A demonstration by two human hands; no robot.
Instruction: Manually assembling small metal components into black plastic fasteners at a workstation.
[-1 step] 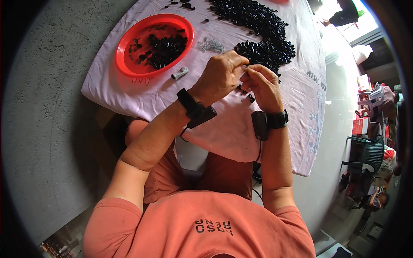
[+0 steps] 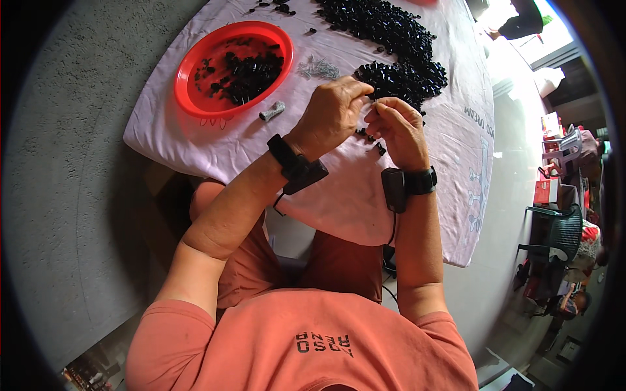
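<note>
Both hands meet over the cloth-covered table, just in front of a heap of small black plastic pieces [image 2: 404, 75]. My left hand [image 2: 334, 112] is closed in a pinch, thumb against forefinger; what it holds, if anything, is too small to name. Close to its right, my right hand [image 2: 399, 130] also pinches, with a thin, pale sliver between the fingertips that I cannot make out. A few loose black pieces [image 2: 381, 149] lie below the hands. Left of them is a pile of thin silvery metal pins [image 2: 319, 68].
A red round basin [image 2: 184, 91] with black pieces inside stands at the left of the table. Beside it lies a short grey cylindrical object [image 2: 272, 111]. The pale pink cloth [image 2: 450, 215] hangs over the table edge. A dark green chair [image 2: 562, 231] stands at far right.
My left fingertips have shifted slightly away from the right ones, leaving a small gap. The right hand stays nearly in place.
</note>
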